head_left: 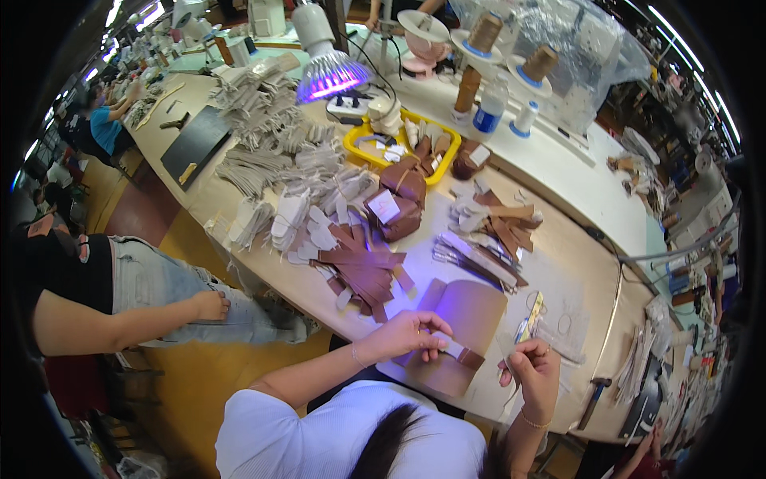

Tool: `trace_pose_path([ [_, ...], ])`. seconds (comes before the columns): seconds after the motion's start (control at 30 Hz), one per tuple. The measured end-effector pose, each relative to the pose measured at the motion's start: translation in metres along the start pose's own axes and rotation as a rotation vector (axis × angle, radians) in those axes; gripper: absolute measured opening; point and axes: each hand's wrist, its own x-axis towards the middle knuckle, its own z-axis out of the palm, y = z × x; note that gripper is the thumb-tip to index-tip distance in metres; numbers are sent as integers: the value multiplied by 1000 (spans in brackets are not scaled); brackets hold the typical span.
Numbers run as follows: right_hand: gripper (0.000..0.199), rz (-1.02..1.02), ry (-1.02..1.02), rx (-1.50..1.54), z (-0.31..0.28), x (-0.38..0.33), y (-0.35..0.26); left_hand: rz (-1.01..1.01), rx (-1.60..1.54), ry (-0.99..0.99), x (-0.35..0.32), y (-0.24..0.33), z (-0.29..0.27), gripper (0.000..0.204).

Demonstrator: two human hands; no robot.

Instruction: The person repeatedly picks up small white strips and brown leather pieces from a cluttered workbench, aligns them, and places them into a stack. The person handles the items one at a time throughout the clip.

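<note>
My left hand pinches the pale end of a short brown leather strap. The strap's brown end points right, above a tan curved board. To its right, my right hand is closed, thumb against fingers, on a thin pale strip that hangs down. The strip is too small for me to tell its kind. Just beyond my right hand lies a yellow-handled cutter. A fanned pile of brown straps is spread on the table past my left hand.
Further off are bundled brown straps, loose brown pieces, a yellow basket and stacks of grey strips. A lit lamp hangs over the table. A hammer lies right. Another person's arm is at left.
</note>
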Motion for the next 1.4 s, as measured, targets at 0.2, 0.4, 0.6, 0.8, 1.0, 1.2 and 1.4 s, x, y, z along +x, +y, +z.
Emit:
trace_pose_path([
  [0.2,10,140,-34,-141,13,5,2,-44,-59,37,1,-3,-2,22],
  [0.4,19,259,-127,-368,30,15,-5,-66,-139,75,-6,5,6,41],
  [0.6,18,210,-195,-580,46,28,-2,-57,-152,57,-8,10,4,48],
  [0.8,19,227,-199,-621,44,34,6,-59,-70,90,-8,11,5,48],
  [1.0,20,247,-185,-601,45,35,6,-68,-61,105,-8,15,6,50],
  [1.2,20,258,-181,-590,45,37,8,-53,43,107,-9,17,6,32],
  [1.4,21,296,-185,-614,47,38,4,-64,-18,77,-11,13,3,28],
])
